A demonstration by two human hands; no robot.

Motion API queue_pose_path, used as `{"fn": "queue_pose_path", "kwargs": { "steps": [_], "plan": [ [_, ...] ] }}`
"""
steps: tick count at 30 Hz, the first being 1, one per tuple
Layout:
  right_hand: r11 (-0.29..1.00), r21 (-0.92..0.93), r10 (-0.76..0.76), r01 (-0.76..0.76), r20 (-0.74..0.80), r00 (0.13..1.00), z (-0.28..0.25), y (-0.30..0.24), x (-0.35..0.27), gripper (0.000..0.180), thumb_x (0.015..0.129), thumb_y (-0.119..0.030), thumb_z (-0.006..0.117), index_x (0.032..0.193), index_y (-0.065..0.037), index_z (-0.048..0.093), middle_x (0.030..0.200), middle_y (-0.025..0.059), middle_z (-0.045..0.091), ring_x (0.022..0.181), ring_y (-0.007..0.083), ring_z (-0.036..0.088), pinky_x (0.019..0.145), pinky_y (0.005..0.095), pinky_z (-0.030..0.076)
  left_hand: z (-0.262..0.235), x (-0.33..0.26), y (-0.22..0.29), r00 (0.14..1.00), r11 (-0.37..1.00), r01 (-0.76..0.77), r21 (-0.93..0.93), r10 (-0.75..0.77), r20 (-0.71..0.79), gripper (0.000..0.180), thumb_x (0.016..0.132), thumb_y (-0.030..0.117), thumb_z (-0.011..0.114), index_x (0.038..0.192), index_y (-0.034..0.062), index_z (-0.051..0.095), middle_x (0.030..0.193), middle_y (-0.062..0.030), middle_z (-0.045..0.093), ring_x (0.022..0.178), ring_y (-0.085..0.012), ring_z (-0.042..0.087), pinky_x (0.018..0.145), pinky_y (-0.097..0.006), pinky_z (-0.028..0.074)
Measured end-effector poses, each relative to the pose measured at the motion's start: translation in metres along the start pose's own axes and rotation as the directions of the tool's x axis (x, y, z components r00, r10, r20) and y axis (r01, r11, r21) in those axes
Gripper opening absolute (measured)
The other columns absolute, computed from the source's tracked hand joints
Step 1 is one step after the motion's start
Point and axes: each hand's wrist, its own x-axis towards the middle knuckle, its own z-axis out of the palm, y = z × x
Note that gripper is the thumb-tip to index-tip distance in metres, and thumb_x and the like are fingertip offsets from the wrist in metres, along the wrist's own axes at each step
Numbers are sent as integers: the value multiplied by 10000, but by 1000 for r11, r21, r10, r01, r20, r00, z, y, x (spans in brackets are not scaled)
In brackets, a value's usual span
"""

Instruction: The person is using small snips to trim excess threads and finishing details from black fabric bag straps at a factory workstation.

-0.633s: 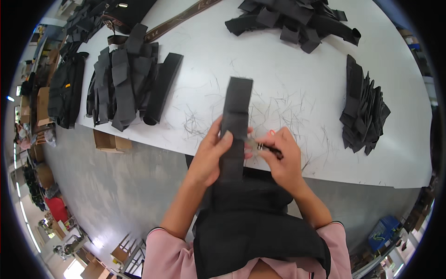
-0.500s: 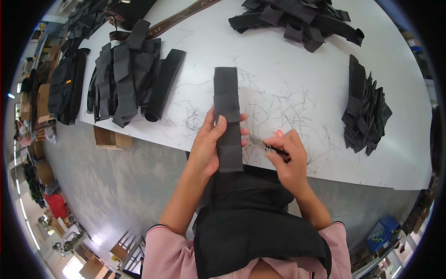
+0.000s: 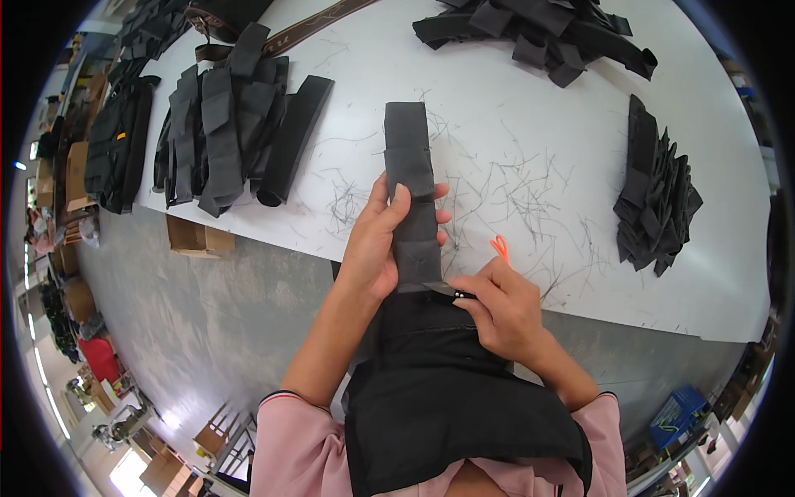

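A flat, dark grey fabric strip with stitched sections stands lengthwise over the table's near edge. My left hand is closed on it, thumb on top and fingertips showing beyond its right side. In my right hand are small thread snips, with an orange loop sticking up beside the knuckles. The snips' blades point left and meet the lower end of the strip; whether they are parted I cannot make out. Loose thread ends lie scattered on the white table.
Similar fabric strips lie in piles at the left, the far right and the right. A black bag sits at the left edge, a brown strap behind. Below the table, a cardboard box is on the floor.
My right hand has moved left and down, bringing the snips from beside the strip to its lower end. My left hand and the strip have shifted slightly upward in view.
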Motion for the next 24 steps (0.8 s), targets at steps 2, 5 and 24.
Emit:
{"fn": "queue_pose_path", "kwargs": {
  "steps": [2,5,24],
  "plan": [
    [999,-27,-40,40,-5,999,1,3,-2,281,651,-43,713,921,-81,645,716,43,469,554,220,488,485,322,376,-1,0,1,1000,1000,1,0,-1,0,410,965,255,455,1314,92,316,1130,-151,568,868,-200,604,668,-339,543],
    [998,-19,-54,53,-71,996,2,4,-7,286,645,-42,713,921,-77,646,712,44,468,544,218,484,485,317,378,-4,2,0,1000,999,23,-38,-23,-6,415,965,258,454,1318,91,312,1132,-151,569,869,-201,603,674,-339,543],
    [995,38,-92,88,104,990,1,-6,22,332,638,-10,715,953,-86,644,741,52,503,596,220,512,507,308,403,6,-1,4,999,998,51,32,-52,5,395,978,268,412,1313,104,281,1178,-155,532,918,-207,586,723,-357,545]
  ]
}}
